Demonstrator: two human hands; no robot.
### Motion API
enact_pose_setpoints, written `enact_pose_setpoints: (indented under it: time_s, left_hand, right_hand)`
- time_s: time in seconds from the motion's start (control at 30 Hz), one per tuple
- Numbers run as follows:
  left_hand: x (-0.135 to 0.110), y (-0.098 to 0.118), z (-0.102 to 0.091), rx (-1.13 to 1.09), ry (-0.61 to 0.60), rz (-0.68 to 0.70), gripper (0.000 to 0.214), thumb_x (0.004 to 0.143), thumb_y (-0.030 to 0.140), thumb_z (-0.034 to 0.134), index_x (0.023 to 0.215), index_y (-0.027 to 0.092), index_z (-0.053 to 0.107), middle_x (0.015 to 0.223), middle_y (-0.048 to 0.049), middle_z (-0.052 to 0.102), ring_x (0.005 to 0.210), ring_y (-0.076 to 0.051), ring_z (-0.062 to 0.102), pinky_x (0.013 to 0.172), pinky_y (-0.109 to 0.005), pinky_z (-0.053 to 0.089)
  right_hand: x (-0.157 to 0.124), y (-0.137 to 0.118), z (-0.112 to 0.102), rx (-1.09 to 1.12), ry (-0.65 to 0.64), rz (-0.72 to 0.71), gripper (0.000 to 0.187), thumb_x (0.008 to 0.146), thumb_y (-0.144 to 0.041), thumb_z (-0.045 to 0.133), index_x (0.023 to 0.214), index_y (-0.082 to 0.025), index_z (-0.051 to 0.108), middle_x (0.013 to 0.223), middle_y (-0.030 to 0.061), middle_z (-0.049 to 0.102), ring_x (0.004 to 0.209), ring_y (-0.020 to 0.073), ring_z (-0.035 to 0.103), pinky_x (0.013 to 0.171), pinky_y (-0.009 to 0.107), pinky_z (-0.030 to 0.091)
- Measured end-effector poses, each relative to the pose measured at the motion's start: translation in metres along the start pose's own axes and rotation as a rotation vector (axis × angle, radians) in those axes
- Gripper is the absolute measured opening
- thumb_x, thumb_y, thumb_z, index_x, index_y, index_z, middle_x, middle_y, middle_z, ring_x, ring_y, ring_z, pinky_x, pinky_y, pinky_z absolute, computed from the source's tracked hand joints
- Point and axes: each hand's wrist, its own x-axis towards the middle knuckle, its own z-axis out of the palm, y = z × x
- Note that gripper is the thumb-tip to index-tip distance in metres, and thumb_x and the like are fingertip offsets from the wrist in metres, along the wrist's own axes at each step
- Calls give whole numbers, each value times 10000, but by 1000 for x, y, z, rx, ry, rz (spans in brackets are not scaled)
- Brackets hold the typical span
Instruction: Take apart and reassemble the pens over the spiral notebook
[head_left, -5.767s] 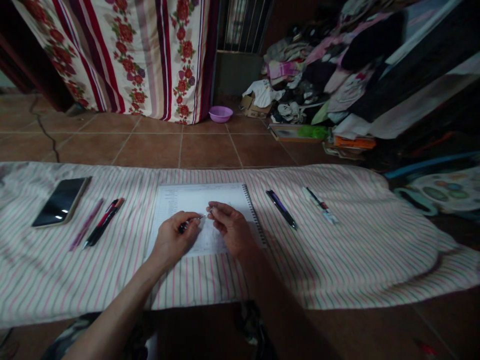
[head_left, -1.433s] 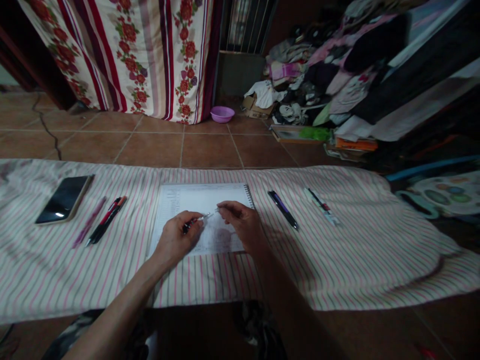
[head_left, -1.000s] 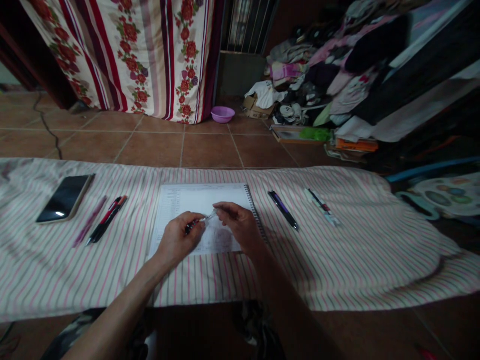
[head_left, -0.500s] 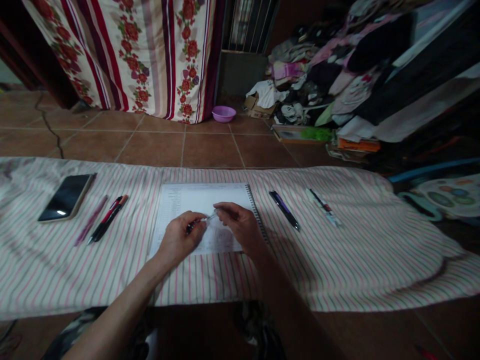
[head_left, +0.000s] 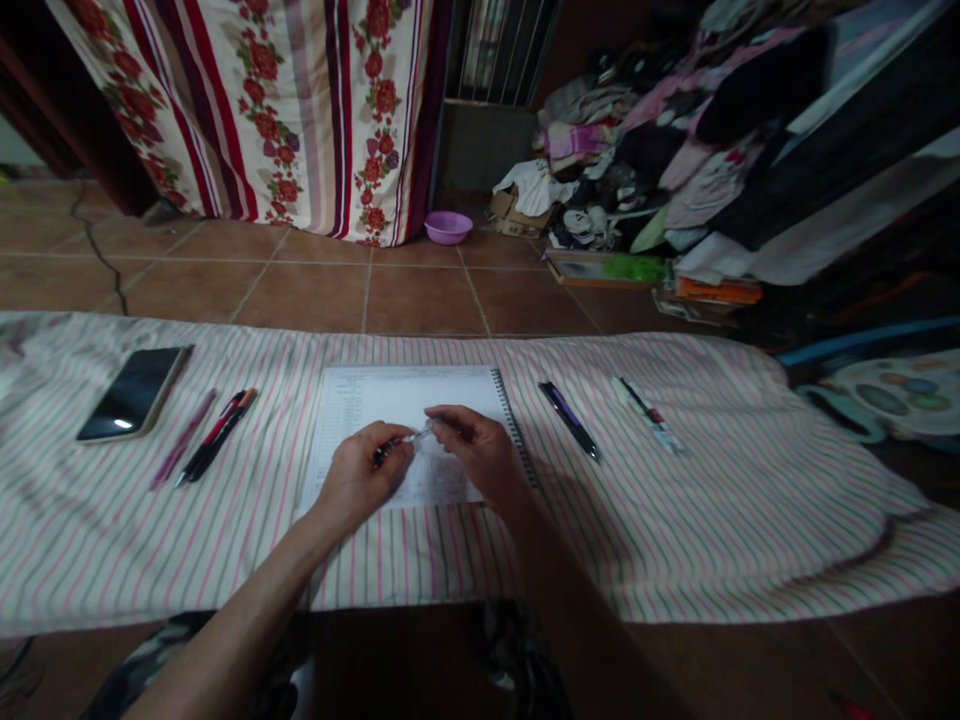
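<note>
Above the spiral notebook (head_left: 390, 390), my left hand (head_left: 366, 468) pinches a slim pen (head_left: 418, 436) with a dark part inside the fingers and a clear or silvery end. Thumb and fingertips of my right hand (head_left: 481, 452) are closed on the other end of this pen. Most of it is hidden by the fingers, and its details are too small to make out. The notebook lies open under both hands, with printed lines on the page and its wire binding on the right side.
Left on the striped cloth (head_left: 675, 540) lie a phone (head_left: 135, 392), a purple pen (head_left: 182, 440) and dark pens with red and orange parts (head_left: 217, 438). To the right are a black and purple pen (head_left: 570, 420) and a light patterned pen (head_left: 649, 415). Beyond, a purple bowl (head_left: 448, 228) sits on the floor.
Hardly anything differs. My right fingertips have shifted very slightly at the pen's end; both hands keep their hold over the notebook.
</note>
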Motion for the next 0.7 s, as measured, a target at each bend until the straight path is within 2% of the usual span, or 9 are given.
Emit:
enact_pose_setpoints:
  time_s: [0.13, 0.4, 0.7]
  left_hand:
    - [0, 0, 1, 3, 3, -6, 212, 808, 281, 506, 908, 176, 661, 776, -42, 666, 702, -154, 597, 624, -257, 450]
    - [0, -2, 2, -15, 22, 2, 209, 808, 289, 520, 919, 185, 663, 772, -36, 665, 703, -152, 604, 636, -256, 456]
    - [1, -3, 3, -12, 32, 19, 201, 809, 284, 528, 923, 184, 659, 782, -33, 664, 717, -150, 600, 660, -260, 457]
  right_hand:
    - [0, 3, 2, 14, 5, 12, 258, 715, -304, 614, 948, -205, 665, 847, 26, 672, 699, 128, 571, 593, 235, 439]
    - [0, 2, 6, 21, -16, 16, 175, 687, -305, 632, 819, -194, 662, 701, -7, 642, 598, 109, 541, 568, 233, 429]
    - [0, 1, 7, 1, -14, 1, 151, 697, -288, 627, 811, -194, 659, 695, -13, 644, 615, 108, 560, 592, 227, 443]
